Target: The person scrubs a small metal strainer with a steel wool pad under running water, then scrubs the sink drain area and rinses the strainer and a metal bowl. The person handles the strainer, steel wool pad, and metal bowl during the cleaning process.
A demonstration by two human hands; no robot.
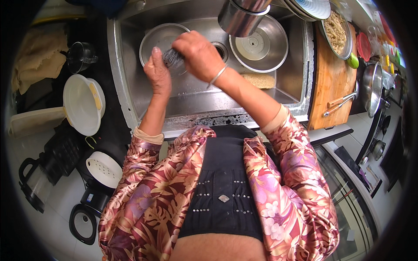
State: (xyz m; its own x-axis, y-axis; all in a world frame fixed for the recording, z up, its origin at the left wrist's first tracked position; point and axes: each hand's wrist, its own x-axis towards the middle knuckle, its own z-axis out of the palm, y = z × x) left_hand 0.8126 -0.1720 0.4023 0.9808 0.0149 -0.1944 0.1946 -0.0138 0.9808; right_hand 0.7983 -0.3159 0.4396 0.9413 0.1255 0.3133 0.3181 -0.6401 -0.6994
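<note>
Over the left side of a stainless steel sink (209, 98), my right hand (199, 55) grips a dark grey scouring pad (173, 58) from above. My left hand (157, 75) meets the pad from the other side, thumb raised; what its curled fingers hold is hidden. Beneath both hands a metal bowl (148, 37) sits in the sink, partly covered by them. To the right of the drain (219, 50) stands a second metal bowl (281, 49) with what looks like water in it. A tan loofah-like sponge (259, 80) lies by the near side of that bowl.
A shiny metal cylinder (240, 21) juts in from the top, above the sink. Stacked plates (310, 8), a bowl of shredded food (336, 32) and wooden-handled utensils (339, 101) are at the wooden cutting board (326, 78). Leftward are a white pot (73, 107) and a glass cup (80, 58).
</note>
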